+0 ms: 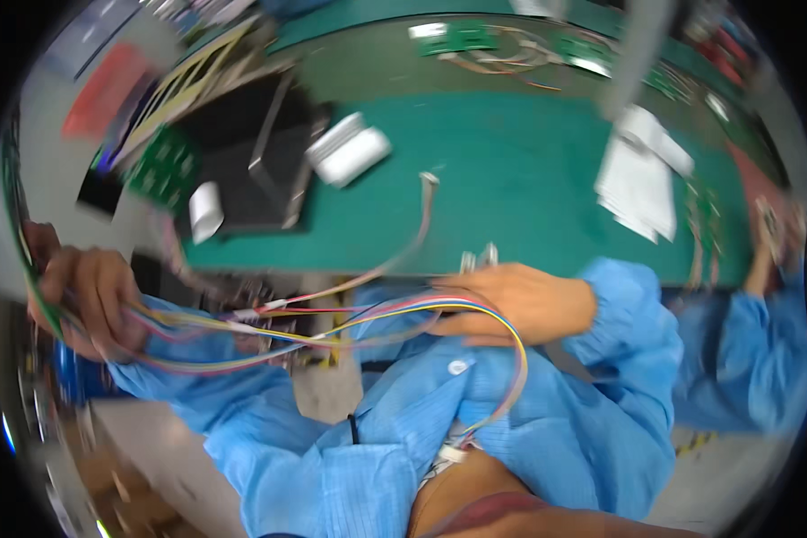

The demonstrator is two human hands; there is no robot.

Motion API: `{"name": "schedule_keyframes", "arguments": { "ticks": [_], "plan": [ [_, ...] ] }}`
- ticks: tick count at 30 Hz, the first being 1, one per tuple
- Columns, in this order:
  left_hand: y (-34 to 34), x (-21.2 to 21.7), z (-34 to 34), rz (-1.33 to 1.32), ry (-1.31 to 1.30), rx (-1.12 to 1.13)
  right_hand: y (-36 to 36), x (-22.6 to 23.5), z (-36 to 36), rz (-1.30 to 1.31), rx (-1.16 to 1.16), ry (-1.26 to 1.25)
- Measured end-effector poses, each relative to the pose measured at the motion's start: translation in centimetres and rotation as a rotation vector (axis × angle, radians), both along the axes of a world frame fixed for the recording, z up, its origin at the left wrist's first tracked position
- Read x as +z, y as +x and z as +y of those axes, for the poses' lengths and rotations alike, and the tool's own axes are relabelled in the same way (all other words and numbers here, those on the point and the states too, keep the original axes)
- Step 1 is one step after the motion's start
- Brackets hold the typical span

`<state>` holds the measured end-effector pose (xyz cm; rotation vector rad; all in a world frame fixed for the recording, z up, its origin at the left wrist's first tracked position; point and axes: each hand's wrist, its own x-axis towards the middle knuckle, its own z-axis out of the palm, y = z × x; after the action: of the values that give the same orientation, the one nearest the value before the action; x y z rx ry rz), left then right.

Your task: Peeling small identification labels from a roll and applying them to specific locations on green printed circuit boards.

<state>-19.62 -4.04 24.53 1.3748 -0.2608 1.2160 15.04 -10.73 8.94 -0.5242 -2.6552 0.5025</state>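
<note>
At the far left, the fingers of my left hand are closed round a narrow green edge, seemingly a circuit board seen nearly edge-on. A loose bundle of coloured wires runs from there across my front to my right hand. That hand's fingers are bent around the bundle close to the table edge, partly covered by the wires. Beyond it, the wires loop down to a white connector in front of my chest. Another wire branch lies up on the table, ending in a white connector. Motion blurs the picture.
The green-topped table carries a black tray, white rolls and white papers. Wired green boards lie along the back. A grey post rises there. A co-worker's blue sleeve is at right.
</note>
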Motion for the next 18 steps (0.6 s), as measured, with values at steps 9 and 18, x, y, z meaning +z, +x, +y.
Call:
{"name": "schedule_keyframes", "arguments": {
  "ticks": [9, 18],
  "plan": [
    [-20.0, 1.8, -1.9, 0.866, -0.166, 1.703, 4.0, 0.7, 12.3, -0.16, -0.297, -0.156],
    [-23.0, -13.2, 16.5, 0.655, -0.148, 1.919, 10.7, -7.7, 34.4, 0.027, -0.814, 0.0]
  ]
}}
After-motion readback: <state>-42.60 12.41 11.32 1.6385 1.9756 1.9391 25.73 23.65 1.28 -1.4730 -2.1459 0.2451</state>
